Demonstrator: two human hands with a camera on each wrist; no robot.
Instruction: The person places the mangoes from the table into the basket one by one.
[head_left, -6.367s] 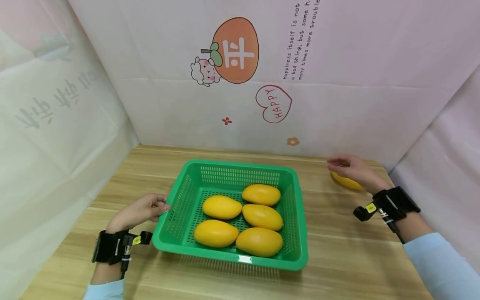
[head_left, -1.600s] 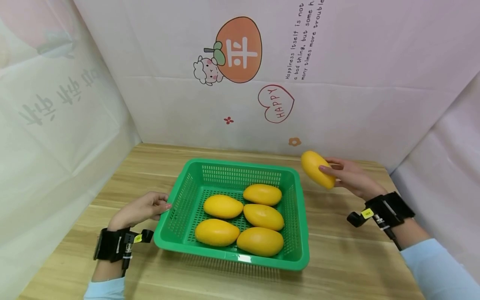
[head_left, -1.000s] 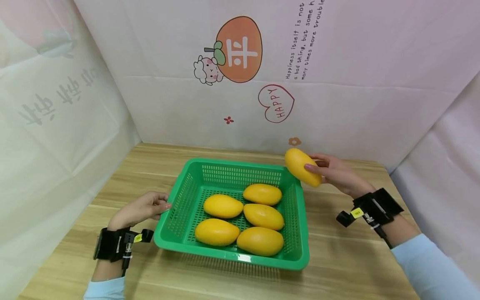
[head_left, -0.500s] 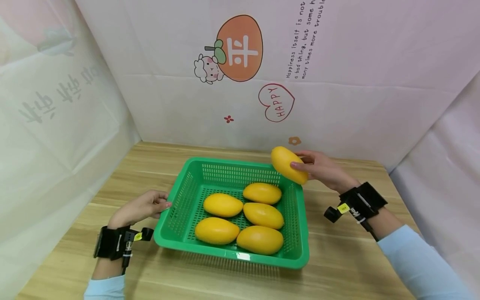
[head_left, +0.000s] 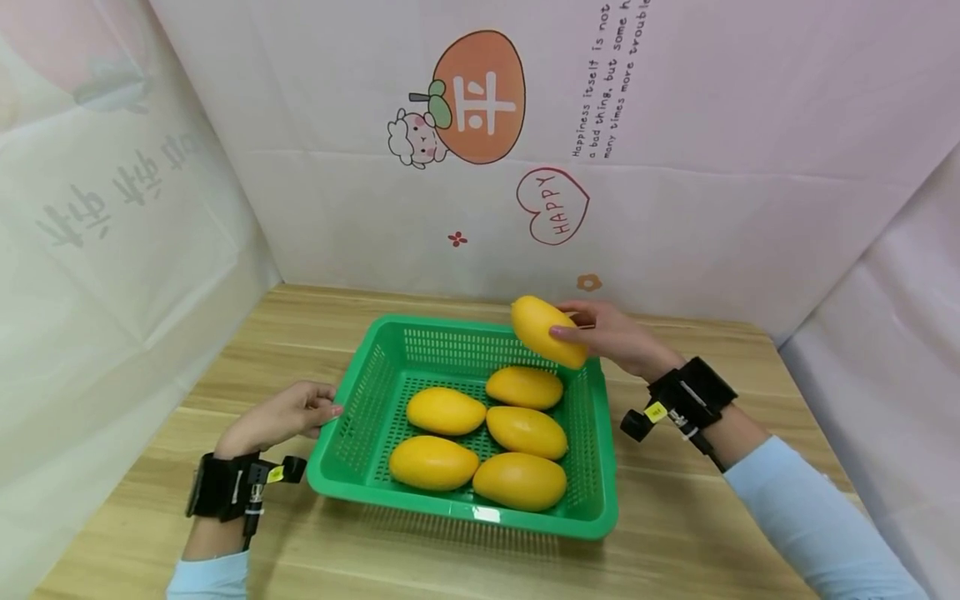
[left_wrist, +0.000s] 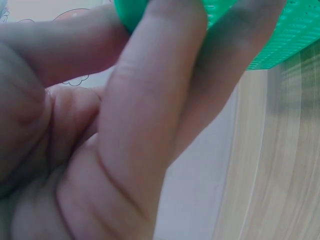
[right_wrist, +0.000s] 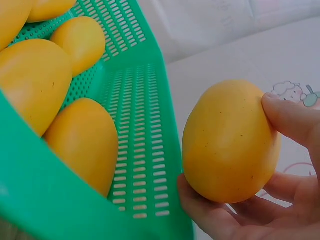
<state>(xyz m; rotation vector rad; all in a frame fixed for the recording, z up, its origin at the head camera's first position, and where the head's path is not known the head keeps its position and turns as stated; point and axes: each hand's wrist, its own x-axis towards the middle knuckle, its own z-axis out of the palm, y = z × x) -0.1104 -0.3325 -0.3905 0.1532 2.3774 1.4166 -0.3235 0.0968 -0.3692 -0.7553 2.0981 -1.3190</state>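
A yellow mango (head_left: pixel 547 332) is gripped in my right hand (head_left: pixel 615 335), thumb on the near side and fingers behind. It is held tilted above the back right part of a green plastic basket (head_left: pixel 480 332). In the right wrist view the held mango (right_wrist: pixel 231 142) shows small dark specks. My left hand (head_left: pixel 288 414) pinches the basket's left rim between thumb and fingers; the left wrist view shows those fingers (left_wrist: pixel 145 100) at the green edge. Inside the basket lie several mangoes, among them a front left mango (head_left: pixel 433 462) and a back right mango (head_left: pixel 524 387).
The basket stands on a wood-grain table (head_left: pixel 675 517). A white printed cloth (head_left: pixel 337 217) hangs behind the table and at both sides. Each wrist wears a black strap with a small camera, such as the right wrist camera (head_left: pixel 637 423).
My right hand reached the mango lying at the table's back right, lifted it and carried it left, over the basket. My left hand and the basket have stayed in place.
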